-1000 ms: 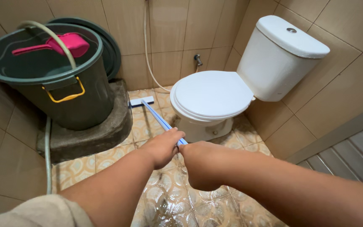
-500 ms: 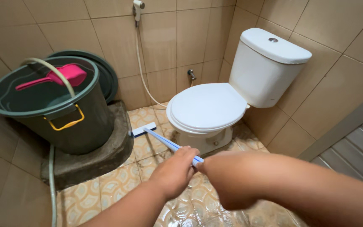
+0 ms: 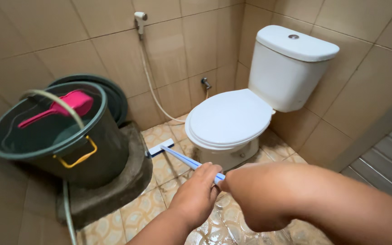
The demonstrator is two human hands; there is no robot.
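Head view, and both hands are down on the long light-blue plastic brush handle (image 3: 184, 159). The left hand (image 3: 197, 193) is wrapped around it, fingers curled over the top, a firm grasp. The right hand (image 3: 246, 199) sits just behind, touching the handle's near end, clenched, though its fingers are turned away and the grip itself is hidden. The handle slants away from the hands toward the white rectangular brush head (image 3: 160, 147), which rests flat on the patterned beige floor tiles (image 3: 159, 170). Landmark is the white ceramic toilet (image 3: 232, 120), lid closed: the brush head lies just left of its base, the handle passing close in front of the bowl. Behind the bowl stands the white cistern (image 3: 291, 68) against the tan wall tiles. Further left of the toilet, well apart, a dark green round plastic bucket (image 3: 75, 154) with a yellow handle sits on a grey concrete step (image 3: 119, 188), a pink plastic scoop (image 3: 60, 109) lying inside it. A white spray hose (image 3: 148, 77) hangs on the wall between bucket and toilet.
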